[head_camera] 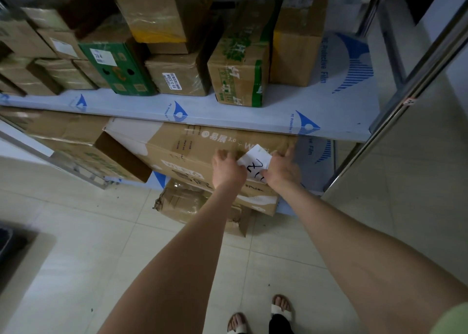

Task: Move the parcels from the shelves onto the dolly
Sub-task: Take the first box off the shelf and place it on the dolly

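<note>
A long flat brown carton [192, 148] with white print lies tilted on the lower shelf, its near end sticking out past the shelf edge. A white label [255, 160] with black handwriting is stuck on its top. My left hand [226, 170] rests on the carton just left of the label, fingers curled over the top face. My right hand [281, 170] grips the carton's right end beside the label. The dolly is not in view.
The upper shelf [278, 117], covered in blue-printed protective film, holds several parcels, among them a green box [119, 67] and a green-printed carton [240, 72]. A crumpled carton [192, 202] sits on the tiled floor under the long one. A steel shelf post [395, 105] rises at right.
</note>
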A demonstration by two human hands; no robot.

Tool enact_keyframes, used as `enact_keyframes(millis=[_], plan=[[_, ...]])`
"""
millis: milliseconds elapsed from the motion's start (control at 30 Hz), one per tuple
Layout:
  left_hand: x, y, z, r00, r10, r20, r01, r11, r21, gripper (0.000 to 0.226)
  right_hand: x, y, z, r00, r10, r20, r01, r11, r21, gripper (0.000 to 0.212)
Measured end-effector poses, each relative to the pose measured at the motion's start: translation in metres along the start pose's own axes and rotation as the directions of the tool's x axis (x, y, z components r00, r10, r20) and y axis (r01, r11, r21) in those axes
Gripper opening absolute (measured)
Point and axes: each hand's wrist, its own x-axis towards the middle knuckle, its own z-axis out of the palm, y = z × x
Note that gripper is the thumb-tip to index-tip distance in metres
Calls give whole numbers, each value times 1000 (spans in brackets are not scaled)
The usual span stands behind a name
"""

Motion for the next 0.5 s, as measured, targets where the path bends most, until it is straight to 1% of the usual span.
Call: enact_keyframes(millis=[33, 67, 100, 133, 200, 233, 267, 367, 500], plan=[[-3, -3, -3, 994, -89, -60, 83, 992, -100, 62, -7, -1, 0, 1000, 1, 0, -1, 1000, -16, 54], [-5, -8, -7, 979, -188, -77, 170, 966, -192, 68, -14, -1, 1, 1000, -1, -6, 1, 1000, -26, 57], [-4, -14, -8, 962, -266, -56, 244, 934, -260, 72, -22, 0, 2, 1000, 0, -12, 0, 1000, -31, 58], [-4, -20, -10, 950, -312, 6, 300, 908, -293, 72, -29, -1, 4, 1000, 2, -13, -3, 999, -33, 59], [0, -32, -11, 923, -359, 141, 385, 840, -383, 72, -40, -2, 9, 1000, 17, -16, -17, 999, -31, 61], [-1, -37, -12, 914, -368, 172, 406, 800, -442, 73, -44, -4, 11, 1000, 24, -11, -25, 999, -33, 62], [0, -43, -10, 914, -372, 162, 403, 785, -470, 73, -49, -6, 13, 999, 33, 2, -32, 999, -39, 62], [-4, -59, -7, 915, -379, 141, 400, 796, -455, 72, -65, -11, 22, 998, 46, 43, -43, 996, -74, 58], [-19, -73, -21, 901, -398, 172, 431, 780, -453, 80, -91, -21, 41, 992, 54, 112, -45, 996, -83, 56]])
